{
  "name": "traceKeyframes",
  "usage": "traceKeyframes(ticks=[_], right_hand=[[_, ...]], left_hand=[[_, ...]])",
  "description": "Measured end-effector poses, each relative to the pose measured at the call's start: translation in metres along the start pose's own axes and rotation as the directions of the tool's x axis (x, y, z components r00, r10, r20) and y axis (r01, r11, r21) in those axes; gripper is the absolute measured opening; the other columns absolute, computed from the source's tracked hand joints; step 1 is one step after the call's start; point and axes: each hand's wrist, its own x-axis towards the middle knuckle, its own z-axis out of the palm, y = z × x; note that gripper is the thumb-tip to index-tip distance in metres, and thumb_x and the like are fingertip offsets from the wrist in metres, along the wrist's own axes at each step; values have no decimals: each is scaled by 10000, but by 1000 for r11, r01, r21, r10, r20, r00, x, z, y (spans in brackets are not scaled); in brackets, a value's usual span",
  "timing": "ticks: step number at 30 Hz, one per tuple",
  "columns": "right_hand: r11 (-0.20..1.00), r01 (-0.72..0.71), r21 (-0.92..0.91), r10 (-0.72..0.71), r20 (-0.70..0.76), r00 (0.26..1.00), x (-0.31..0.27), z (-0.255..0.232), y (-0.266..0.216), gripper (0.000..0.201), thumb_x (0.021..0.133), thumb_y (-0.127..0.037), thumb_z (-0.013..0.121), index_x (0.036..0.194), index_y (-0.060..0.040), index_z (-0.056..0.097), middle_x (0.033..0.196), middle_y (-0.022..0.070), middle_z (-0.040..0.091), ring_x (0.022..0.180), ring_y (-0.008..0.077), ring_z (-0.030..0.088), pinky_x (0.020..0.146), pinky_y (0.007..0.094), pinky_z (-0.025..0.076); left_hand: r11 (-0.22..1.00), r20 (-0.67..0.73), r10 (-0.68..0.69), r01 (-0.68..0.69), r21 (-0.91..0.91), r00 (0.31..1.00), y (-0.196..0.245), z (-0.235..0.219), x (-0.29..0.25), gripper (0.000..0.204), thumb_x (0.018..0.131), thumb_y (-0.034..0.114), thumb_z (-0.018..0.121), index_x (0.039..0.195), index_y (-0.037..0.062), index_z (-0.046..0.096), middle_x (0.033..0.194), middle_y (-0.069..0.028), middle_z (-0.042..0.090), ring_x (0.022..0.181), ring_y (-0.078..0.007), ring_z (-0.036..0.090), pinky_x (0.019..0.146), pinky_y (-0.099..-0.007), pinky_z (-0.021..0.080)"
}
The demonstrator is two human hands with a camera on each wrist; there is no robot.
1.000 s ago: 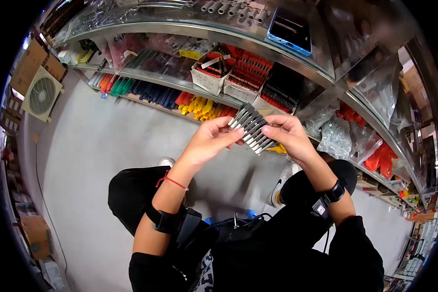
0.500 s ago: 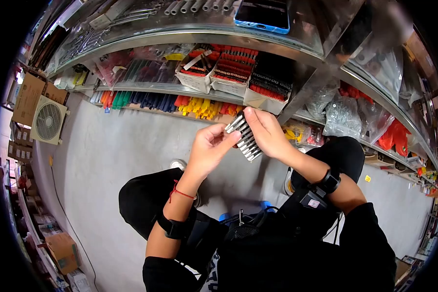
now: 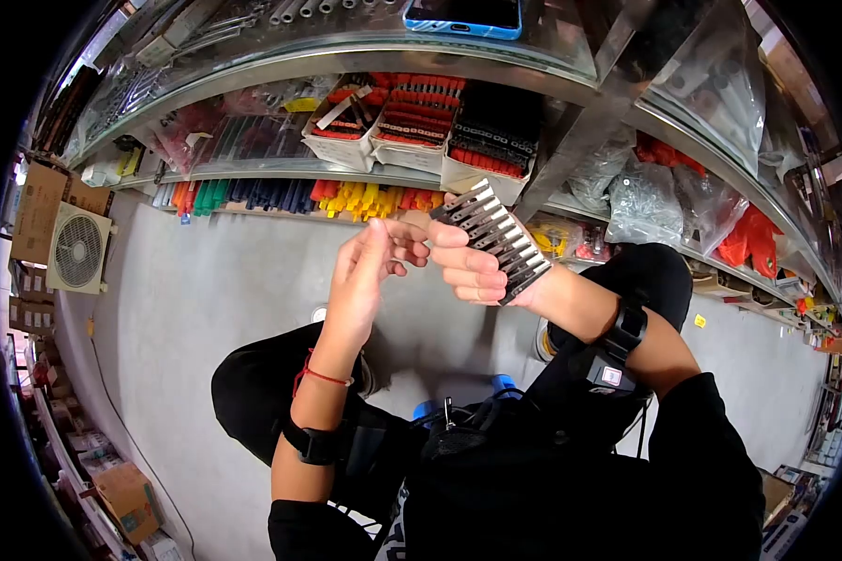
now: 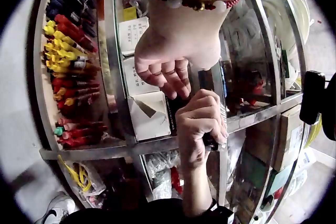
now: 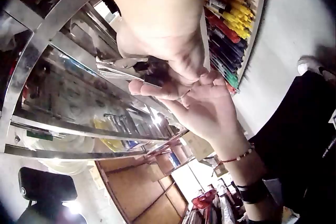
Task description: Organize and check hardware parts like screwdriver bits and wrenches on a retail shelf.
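Note:
The right hand (image 3: 496,271) grips a row of dark and silver metal bits (image 3: 496,234), its fingers curled round the black end while the silver ends fan out over the palm side. Just left of it, the left hand (image 3: 370,266) holds nothing, fingers loosely bent, its fingertips close to the right hand's. In the left wrist view the left hand (image 4: 170,56) hangs above the right hand (image 4: 199,124). The right wrist view has the bits (image 5: 123,71) partly hidden by the right hand (image 5: 168,61), with the left hand (image 5: 210,108) beside it.
White boxes (image 3: 341,147) of red and black packs stand on a shelf below a glass top (image 3: 374,56). A blue-edged phone (image 3: 463,17) lies on the glass. Yellow-handled items (image 3: 360,201) fill the lower shelf; plastic bags (image 3: 644,201) lie at the right.
The left hand has let go of the bits and moved left. The right hand has turned over with them, so the row shows on top. The view has shifted slightly.

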Motion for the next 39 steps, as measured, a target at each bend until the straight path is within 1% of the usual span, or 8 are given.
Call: traceKeyframes(ticks=[8,10,12,17,24,29,35,39], right_hand=[[987,-4,-162,-17,-129,991,1,10,2,376,914,-377,308,755,-59,426,479,21,402,354,137,390,343,247,347],[767,-144,-626,-248,-495,833,0,19,4,468,915,-425,324,735,-35,509,512,21,465,391,104,432,387,237,379],[494,-158,-855,-627,-476,617,12,9,14,480,909,-417,371,734,-11,559,566,36,528,477,86,485,467,224,406],[70,-236,-969,-791,-198,580,8,1,5,450,888,-373,432,779,36,587,634,110,596,573,157,559,552,295,429],[-113,-372,-921,-773,-153,616,5,-9,-6,409,838,-359,519,768,35,603,570,124,575,531,157,564,499,294,416],[-45,-368,-929,-652,-251,716,1,8,-6,352,759,-28,638,1071,32,488,887,67,593,711,74,538,610,210,451],[-800,-359,-481,-581,472,663,-1,49,-26,374,678,-83,655,1038,-62,554,850,110,596,736,261,577,651,342,466],[-850,-458,-262,-526,466,711,-7,51,-36,373,659,-50,638,1025,-80,570,837,91,581,748,267,550,668,344,452]], left_hand=[[1000,-24,2,-2,-16,1000,0,0,-2,500,926,432,298,926,12,569,841,-45,598,747,-105,544,644,-216,391],[999,-42,-51,51,-10,998,0,2,-2,516,920,452,296,977,7,552,897,-57,593,762,-121,553,654,-228,410],[988,-79,-153,151,-33,985,-1,4,-2,545,911,477,295,1045,1,525,968,-71,582,778,-143,566,669,-248,437],[932,75,-281,291,-216,957,-8,7,-5,601,893,521,289,1139,-1,458,1049,-100,550,814,-181,589,712,-287,477],[938,35,-317,319,-137,948,-12,9,-5,238,872,215,516,1021,30,515,899,-63,596,746,-139,605,659,-252,488],[948,-39,-280,270,-171,959,-20,1,-4,236,852,192,554,1041,55,523,938,-50,595,778,-125,600,664,-226,468],[981,-86,-181,173,-89,980,-4,7,-6,330,852,278,550,1120,89,513,1054,-22,576,899,-125,561,765,-238,408],[980,-21,-194,193,-49,981,-7,5,-6,304,843,286,560,1066,80,534,1007,-17,587,886,-117,556,739,-227,394]])
